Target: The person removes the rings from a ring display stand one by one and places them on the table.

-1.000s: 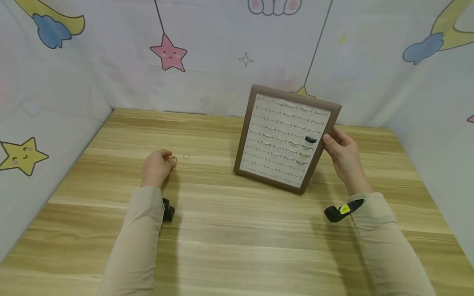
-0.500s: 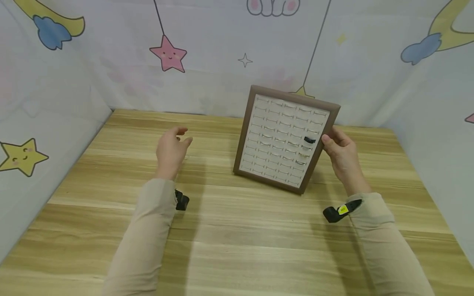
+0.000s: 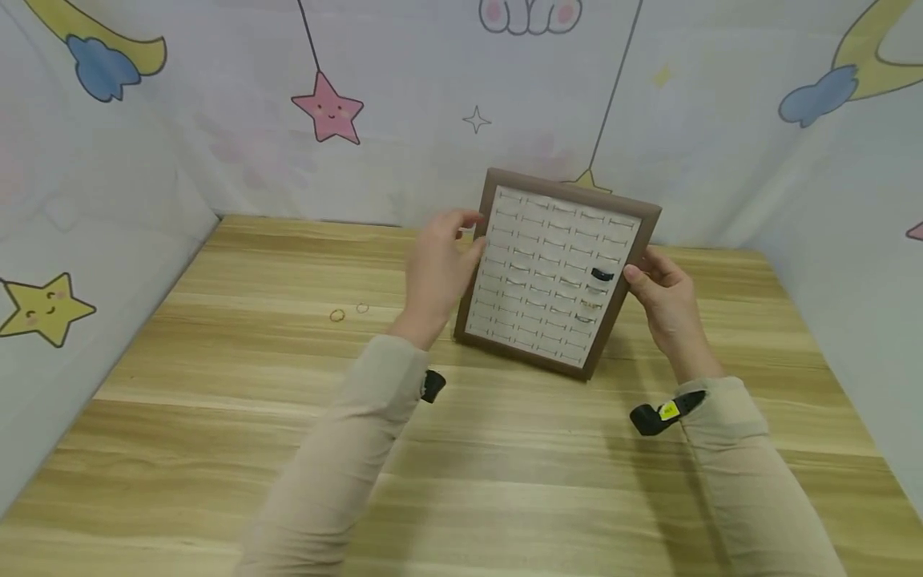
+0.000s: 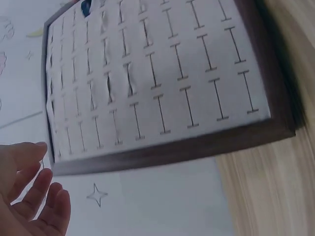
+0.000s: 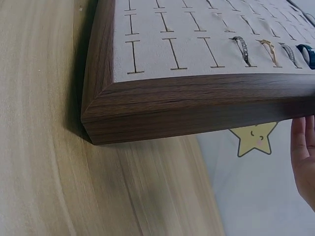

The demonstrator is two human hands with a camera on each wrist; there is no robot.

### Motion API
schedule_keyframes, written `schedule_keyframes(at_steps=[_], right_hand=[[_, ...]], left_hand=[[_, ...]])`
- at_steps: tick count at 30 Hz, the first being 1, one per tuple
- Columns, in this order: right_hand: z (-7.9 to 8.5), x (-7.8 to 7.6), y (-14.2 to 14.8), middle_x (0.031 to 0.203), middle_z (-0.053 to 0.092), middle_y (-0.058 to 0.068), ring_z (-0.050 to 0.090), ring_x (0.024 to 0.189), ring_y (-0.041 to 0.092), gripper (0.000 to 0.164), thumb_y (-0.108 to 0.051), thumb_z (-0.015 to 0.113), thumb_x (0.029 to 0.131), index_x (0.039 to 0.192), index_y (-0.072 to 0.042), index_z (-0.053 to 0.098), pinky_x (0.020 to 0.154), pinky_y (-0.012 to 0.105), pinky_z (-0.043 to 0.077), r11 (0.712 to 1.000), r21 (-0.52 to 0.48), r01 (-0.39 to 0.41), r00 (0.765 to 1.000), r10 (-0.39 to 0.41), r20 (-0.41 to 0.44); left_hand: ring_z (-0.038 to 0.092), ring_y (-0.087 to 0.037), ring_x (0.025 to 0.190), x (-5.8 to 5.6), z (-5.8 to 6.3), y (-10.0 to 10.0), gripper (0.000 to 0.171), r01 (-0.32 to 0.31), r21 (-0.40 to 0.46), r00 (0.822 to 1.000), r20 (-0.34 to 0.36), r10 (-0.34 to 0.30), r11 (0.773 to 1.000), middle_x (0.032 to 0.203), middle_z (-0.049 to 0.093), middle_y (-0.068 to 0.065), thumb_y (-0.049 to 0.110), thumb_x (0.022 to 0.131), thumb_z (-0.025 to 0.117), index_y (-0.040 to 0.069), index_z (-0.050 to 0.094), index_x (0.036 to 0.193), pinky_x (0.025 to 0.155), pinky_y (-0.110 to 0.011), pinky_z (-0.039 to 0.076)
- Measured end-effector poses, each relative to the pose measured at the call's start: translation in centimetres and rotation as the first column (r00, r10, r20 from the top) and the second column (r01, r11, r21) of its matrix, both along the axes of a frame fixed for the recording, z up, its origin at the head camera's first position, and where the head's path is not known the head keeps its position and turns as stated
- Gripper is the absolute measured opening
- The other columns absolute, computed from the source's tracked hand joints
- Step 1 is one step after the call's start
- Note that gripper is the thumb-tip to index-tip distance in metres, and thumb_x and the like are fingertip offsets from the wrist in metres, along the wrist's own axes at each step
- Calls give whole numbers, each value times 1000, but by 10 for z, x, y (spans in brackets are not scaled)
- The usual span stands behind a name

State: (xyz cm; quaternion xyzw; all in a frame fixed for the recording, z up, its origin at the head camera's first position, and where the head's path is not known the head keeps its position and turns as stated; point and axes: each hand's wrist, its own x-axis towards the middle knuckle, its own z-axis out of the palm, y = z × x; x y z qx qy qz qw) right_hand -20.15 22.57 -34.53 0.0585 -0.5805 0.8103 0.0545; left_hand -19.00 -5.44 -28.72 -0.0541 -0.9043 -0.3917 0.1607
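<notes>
A ring display tray with a brown wood-look frame and white slotted pad stands tilted on the table. My right hand grips its right edge, thumb on the front and fingers behind. My left hand is at the left edge, fingers loosely bent and nothing seen between them; whether it touches the frame I cannot tell. Several rings sit in the slots near the right side: a dark ring, a gold ring and silver ones, including a studded silver ring.
Two loose rings lie on the wooden table at the left: a gold-toned ring and a thinner, paler ring. Behind the table hangs a white cloth printed with stars and moons.
From the loose rings, my left hand has lifted away and moved right to the tray's left edge. Both rings on the table are uncovered. My right hand and the tray have barely moved.
</notes>
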Motion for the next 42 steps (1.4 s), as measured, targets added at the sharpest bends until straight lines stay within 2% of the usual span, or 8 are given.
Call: schedule_keyframes(at_steps=[4,10,16,28,35,42], right_hand=[[-1,0,1,95,68,-7,61,87,5,25,-5,68,86,105,-20,69,77,15,53,1000,15,-12,1000,12,-11],[-2,-2,2,96,69,-7,61,88,5,26,-4,66,87,107,-20,69,78,16,53,1000,10,-25,999,25,-22],[-1,-2,2,93,68,-6,61,85,5,25,-5,69,85,106,-19,70,77,16,53,1000,-4,-26,999,26,-26],[-1,-2,2,93,67,-6,61,85,5,26,-5,66,87,107,-20,70,77,16,53,1000,13,-27,999,27,-34],[-3,-3,3,94,67,-6,61,86,5,27,-3,64,88,107,-21,69,77,16,53,1000,11,-29,999,29,-35],[-3,-4,3,94,67,-5,61,86,5,26,-4,66,87,107,-20,69,77,16,53,999,5,-33,999,33,-39]], left_hand=[[60,-17,111,4,-5,28,31,81,-106,996,-17,-84,991,121,65,-1,19,91,65,14,62,121,90,-28,52],[63,-14,102,7,-17,62,28,171,-169,984,-12,-175,971,116,66,1,22,92,64,16,63,119,72,-20,53],[62,-12,105,9,-21,86,29,238,-202,970,8,-242,950,121,64,3,25,93,62,18,62,122,79,-18,53],[59,-11,101,6,-30,108,25,237,-229,971,20,-238,944,118,62,5,26,95,59,24,64,120,73,-17,49],[57,-9,98,4,-33,112,23,242,-291,966,-11,-257,926,112,60,5,29,97,55,23,65,116,77,-18,48],[54,-9,96,3,-33,113,18,248,-305,966,2,-260,919,109,59,5,33,97,52,24,63,107,71,-20,47]])
